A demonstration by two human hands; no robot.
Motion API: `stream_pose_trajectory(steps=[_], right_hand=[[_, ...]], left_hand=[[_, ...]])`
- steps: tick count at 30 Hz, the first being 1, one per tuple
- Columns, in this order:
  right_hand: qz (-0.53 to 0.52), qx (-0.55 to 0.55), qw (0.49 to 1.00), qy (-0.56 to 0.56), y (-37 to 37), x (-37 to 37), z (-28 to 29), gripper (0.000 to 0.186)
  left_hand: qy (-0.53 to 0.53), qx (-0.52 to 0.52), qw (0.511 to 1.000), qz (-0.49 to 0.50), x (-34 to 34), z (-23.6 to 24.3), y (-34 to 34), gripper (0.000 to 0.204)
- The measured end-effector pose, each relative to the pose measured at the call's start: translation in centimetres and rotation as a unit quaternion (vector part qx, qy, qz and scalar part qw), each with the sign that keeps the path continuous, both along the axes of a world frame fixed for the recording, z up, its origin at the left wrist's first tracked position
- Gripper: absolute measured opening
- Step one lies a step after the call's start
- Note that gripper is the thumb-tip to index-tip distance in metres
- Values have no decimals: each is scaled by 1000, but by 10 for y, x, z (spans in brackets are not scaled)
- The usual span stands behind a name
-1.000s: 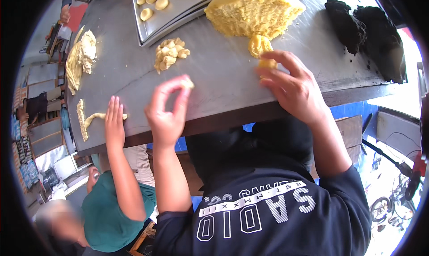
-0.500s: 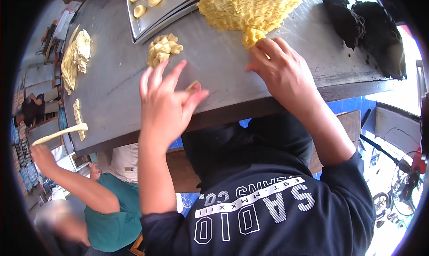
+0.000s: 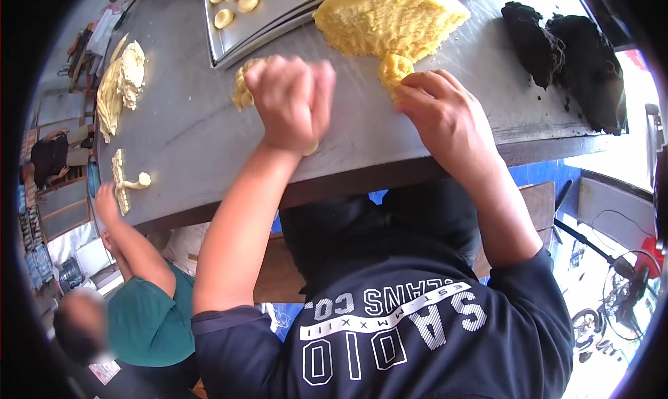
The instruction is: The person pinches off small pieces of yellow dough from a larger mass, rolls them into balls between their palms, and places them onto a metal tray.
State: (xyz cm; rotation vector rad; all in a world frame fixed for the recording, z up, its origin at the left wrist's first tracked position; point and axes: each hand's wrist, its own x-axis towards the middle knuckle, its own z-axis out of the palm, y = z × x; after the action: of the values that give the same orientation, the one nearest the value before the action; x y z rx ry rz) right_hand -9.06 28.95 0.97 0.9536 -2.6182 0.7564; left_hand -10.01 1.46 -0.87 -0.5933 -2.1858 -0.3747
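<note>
My right hand (image 3: pixel 445 113) has its fingers pinched on the near end of a small yellow lump (image 3: pixel 395 70), which looks like soft dough or filling. That lump touches the near edge of a large crumbly yellow mass (image 3: pixel 393 23). My left hand (image 3: pixel 289 99) is curled like a fist and blurred by motion, and its palm side is hidden. Just below its heel, the edge of a pale dough piece (image 3: pixel 311 148) shows on the metal table (image 3: pixel 376 131). Behind the left hand, partly covered, lies a pile of small pale dough pieces (image 3: pixel 242 89).
Stacked metal trays (image 3: pixel 229 56) with flat round dough pieces (image 3: pixel 247 3) stand at the far side. Dark lumps (image 3: pixel 588 65) lie at the right. Pale dough (image 3: pixel 129 75) and a dough strip (image 3: pixel 120 180) lie at the left, near a person in a green shirt (image 3: pixel 149 322).
My left hand has swung right and curled from spread fingers. My right hand has drawn slightly nearer, still at the yellow lump. The co-worker's dough roll has come down onto the table.
</note>
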Motion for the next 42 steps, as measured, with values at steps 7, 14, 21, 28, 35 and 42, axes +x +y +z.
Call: stream_pose_trajectory(steps=[7,14,21,28,35,42], right_hand=[[25,70,996,-47,-14,-6,15,24],[-40,-10,998,-45,13,17,9,33],[36,-36,997,-62,-15,16,12,34],[104,-152,979,-86,-40,31,19,24],[129,-254,955,-77,-55,20,18,16],[174,-188,962,-92,-57,36,14,23]], left_hand=[[-248,461,852,15,14,6,-24,33],[-209,-91,945,233,124,15,-26,18],[-301,280,904,116,120,-1,-11,10],[-387,579,716,40,103,21,19,52],[-368,448,812,-60,99,12,1,48],[-286,143,947,37,82,8,10,23]])
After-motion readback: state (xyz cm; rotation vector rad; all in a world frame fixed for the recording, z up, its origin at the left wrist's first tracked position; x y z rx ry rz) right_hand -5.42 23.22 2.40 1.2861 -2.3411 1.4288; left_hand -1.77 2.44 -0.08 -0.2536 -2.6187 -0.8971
